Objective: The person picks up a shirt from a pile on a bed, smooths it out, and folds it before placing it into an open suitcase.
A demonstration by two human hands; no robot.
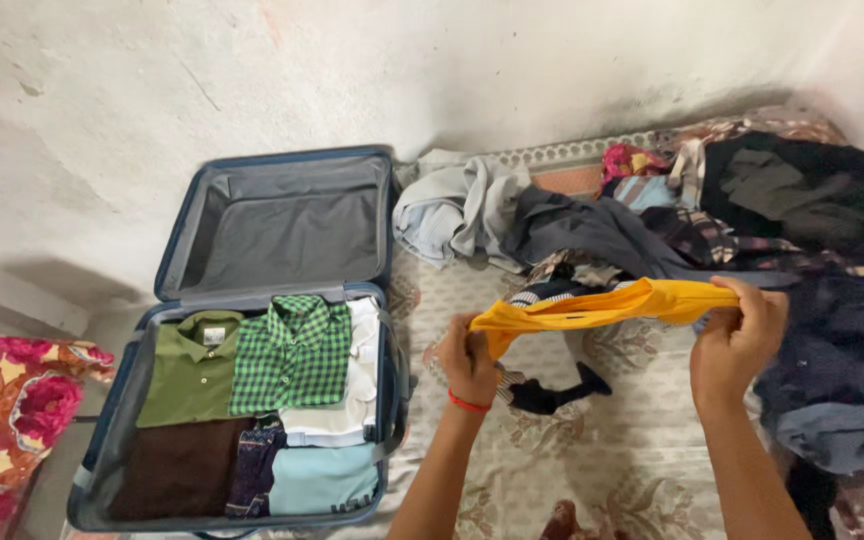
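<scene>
A yellow garment [607,304] is stretched level between both hands above the bed. My left hand [467,360], with a red thread at the wrist, pinches its left end. Its right end is gripped by my right hand [739,335]. To the left lies an open blue suitcase [382,385] with its lid [287,225] leaning on the wall. Inside are folded clothes: an olive shirt [190,368], a green checked shirt [292,355], a white one [357,390], a brown piece [180,468] and a light blue piece [322,478].
A heap of unfolded clothes [752,230] covers the bed's far right side, with a grey garment [457,210] beside the suitcase lid. A small black piece [552,393] lies on the patterned bedsheet [602,460]. A floral pillow [2,420] sits at the left edge.
</scene>
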